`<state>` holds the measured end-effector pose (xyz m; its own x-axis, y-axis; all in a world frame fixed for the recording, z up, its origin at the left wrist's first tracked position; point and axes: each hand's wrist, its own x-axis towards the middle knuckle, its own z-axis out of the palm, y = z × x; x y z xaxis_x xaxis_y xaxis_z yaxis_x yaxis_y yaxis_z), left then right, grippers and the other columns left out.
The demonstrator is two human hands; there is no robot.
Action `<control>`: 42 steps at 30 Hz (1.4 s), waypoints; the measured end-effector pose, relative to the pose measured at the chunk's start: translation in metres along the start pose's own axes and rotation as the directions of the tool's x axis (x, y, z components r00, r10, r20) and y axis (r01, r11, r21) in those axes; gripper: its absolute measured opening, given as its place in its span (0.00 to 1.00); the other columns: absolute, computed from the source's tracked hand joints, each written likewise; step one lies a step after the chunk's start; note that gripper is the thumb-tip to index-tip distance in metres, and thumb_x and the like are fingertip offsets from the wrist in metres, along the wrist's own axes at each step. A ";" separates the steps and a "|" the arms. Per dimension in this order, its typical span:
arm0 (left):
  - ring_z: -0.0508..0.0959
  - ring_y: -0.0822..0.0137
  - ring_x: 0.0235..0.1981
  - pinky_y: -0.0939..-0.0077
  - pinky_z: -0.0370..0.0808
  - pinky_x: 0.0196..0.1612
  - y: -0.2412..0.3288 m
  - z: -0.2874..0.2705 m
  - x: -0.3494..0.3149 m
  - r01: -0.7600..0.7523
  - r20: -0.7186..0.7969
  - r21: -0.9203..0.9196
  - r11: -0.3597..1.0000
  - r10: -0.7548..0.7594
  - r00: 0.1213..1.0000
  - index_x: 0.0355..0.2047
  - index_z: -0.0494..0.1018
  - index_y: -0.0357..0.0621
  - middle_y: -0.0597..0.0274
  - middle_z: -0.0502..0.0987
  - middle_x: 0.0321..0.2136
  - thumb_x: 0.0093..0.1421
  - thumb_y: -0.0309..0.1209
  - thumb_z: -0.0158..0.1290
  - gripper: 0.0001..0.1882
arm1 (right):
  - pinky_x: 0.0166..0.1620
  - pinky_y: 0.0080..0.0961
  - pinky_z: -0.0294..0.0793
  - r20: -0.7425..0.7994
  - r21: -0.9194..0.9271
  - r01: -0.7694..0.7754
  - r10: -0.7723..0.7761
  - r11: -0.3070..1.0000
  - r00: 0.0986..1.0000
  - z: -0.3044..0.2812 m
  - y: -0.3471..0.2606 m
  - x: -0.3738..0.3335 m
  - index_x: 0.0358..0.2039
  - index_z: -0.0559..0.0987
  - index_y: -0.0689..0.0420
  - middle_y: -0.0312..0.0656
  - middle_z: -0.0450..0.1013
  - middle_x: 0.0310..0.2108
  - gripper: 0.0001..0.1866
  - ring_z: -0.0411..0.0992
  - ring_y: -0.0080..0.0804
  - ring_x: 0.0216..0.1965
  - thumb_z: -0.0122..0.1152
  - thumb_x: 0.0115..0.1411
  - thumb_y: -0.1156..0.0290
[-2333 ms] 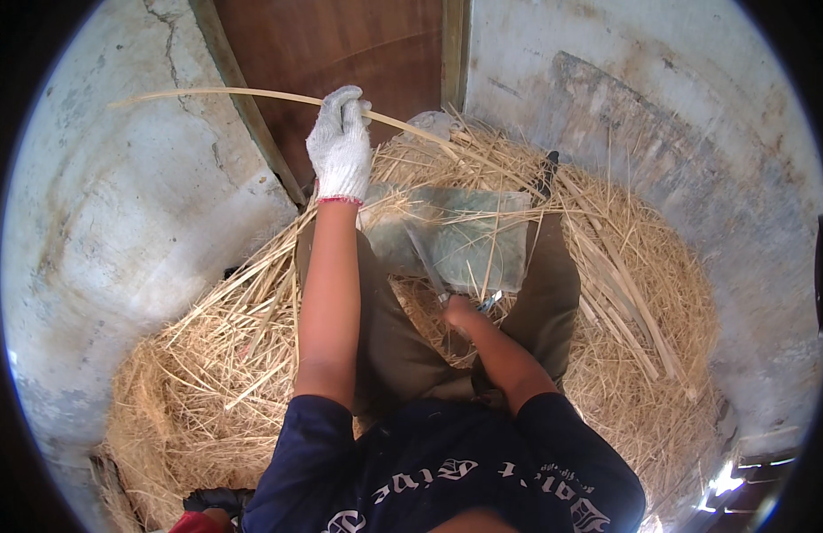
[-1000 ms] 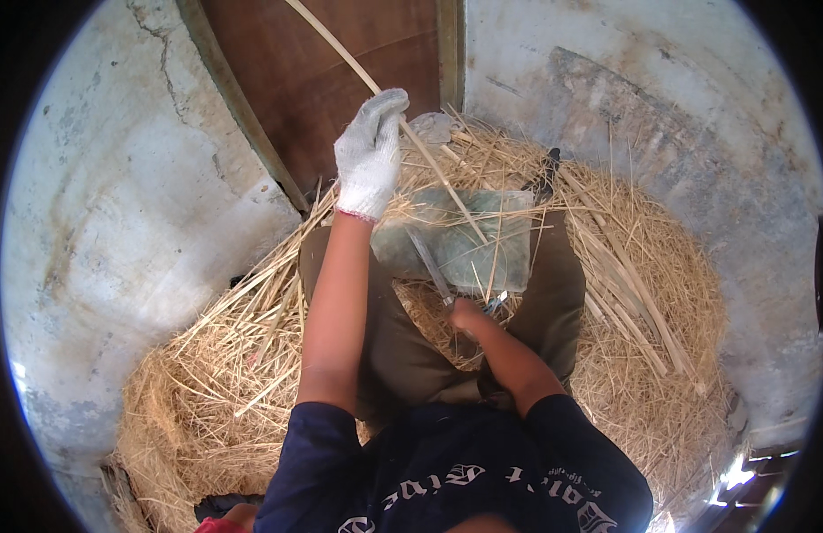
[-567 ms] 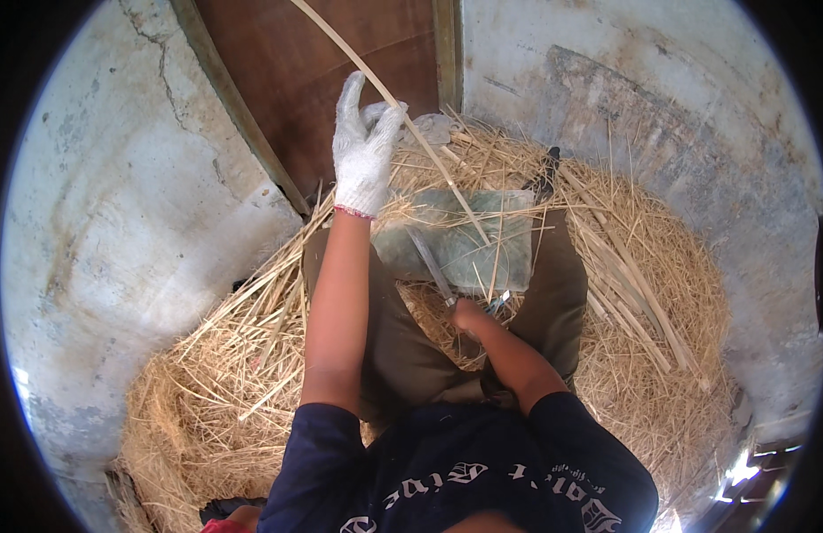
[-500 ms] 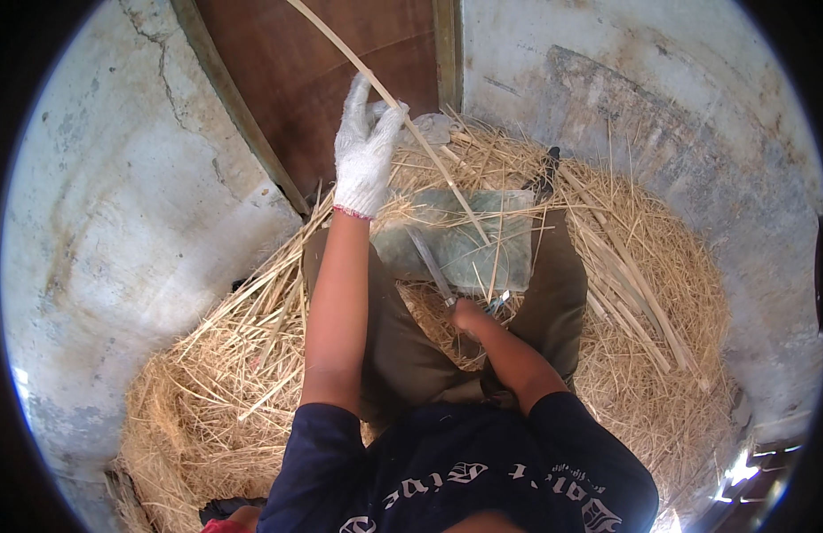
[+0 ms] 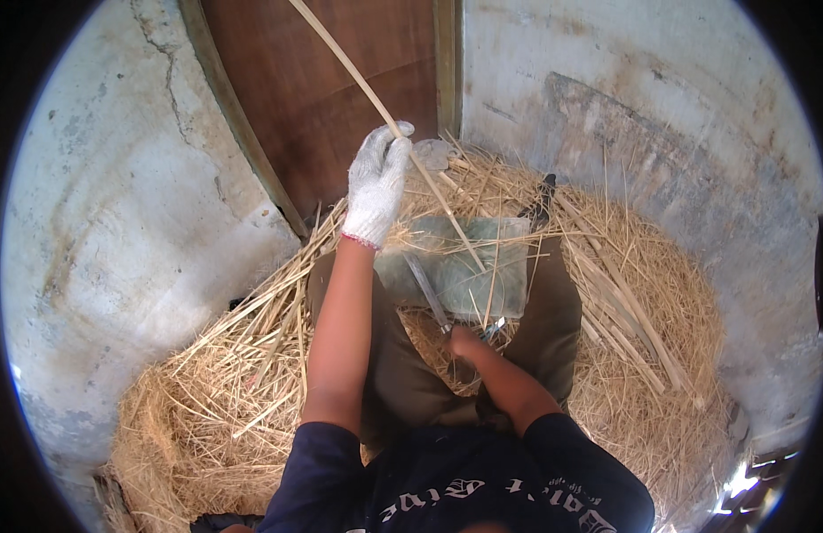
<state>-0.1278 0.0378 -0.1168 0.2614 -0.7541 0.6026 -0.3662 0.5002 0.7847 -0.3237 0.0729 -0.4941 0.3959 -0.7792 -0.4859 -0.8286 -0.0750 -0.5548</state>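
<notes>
Head cam: gloved L hand (image 5: pixel 374 182) up front, in view against the brown door (image 5: pixel 340 107); its fingers grip 1 long pale strip (image 5: pixel 362 85). Strip runs diag. from top edge of view, thru the hand, to its near end over the grey-green sheet (image 5: pixel 465 293) spread betw. the 2 thighs. Bare R hand (image 5: pixel 465 340) low betw. legs, fingers wrapped on handle of the knife (image 5: pixel 426 290), mostly hidden; blade pts fwd-left over sheet. Touching sheet or just above: can't tell. Strip's near end sits R of blade, apart from it in view.

Risks (my judgement): cut to a thigh or to R hand if the knife slips, b/c blade lies betw. legs & R hand has no glove. Strip could twist or slide in L hand, b/c it's long, thin & held at 1 spot; far end could then knock door. Near end may snag on thin strips lying across sheet. Sheet could shift if legs move.

Containers: no box, tub or bag I can make out. Nearest to 1 is the sheet, w/ a few thin strips & bits on it. Shavings (image 5: pixel 642 426) heaped loose both sides of legs, longer loose slats (image 5: pixel 629 306) on top at R.
</notes>
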 end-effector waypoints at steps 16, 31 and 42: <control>0.79 0.67 0.50 0.72 0.75 0.57 -0.001 0.016 0.004 0.254 0.255 -0.465 0.848 -0.147 0.956 0.72 0.54 0.39 0.54 0.80 0.47 0.71 0.25 0.50 0.32 | 0.45 0.45 0.79 0.021 -0.009 0.022 -0.022 1.000 1.000 0.009 0.013 0.016 0.37 0.84 0.64 0.54 0.82 0.31 0.19 0.82 0.51 0.38 0.65 0.58 0.58; 0.72 0.71 0.39 0.72 0.70 0.51 -0.028 0.025 0.010 0.133 0.102 -0.349 0.928 -0.104 0.989 0.58 0.75 0.44 0.65 0.75 0.35 0.76 0.47 0.42 0.24 | 0.38 0.41 0.79 -0.022 -0.010 0.043 -0.044 0.999 0.999 0.016 0.022 0.026 0.25 0.83 0.64 0.49 0.79 0.20 0.21 0.81 0.43 0.27 0.64 0.59 0.55; 0.74 0.72 0.33 0.73 0.72 0.42 0.008 0.011 -0.006 0.063 -0.018 -0.172 0.983 -0.067 0.998 0.50 0.79 0.45 0.66 0.75 0.29 0.74 0.42 0.48 0.17 | 0.26 0.39 0.76 -0.108 0.361 -0.122 0.172 0.924 0.979 0.031 0.024 0.027 0.22 0.82 0.66 0.51 0.77 0.18 0.16 0.77 0.40 0.19 0.67 0.53 0.63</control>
<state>-0.1418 0.0415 -0.1153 0.3010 -0.7783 0.5510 -0.1901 0.5172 0.8345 -0.3212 0.0693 -0.5413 0.2026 -0.8430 -0.4984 -0.6714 0.2509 -0.6973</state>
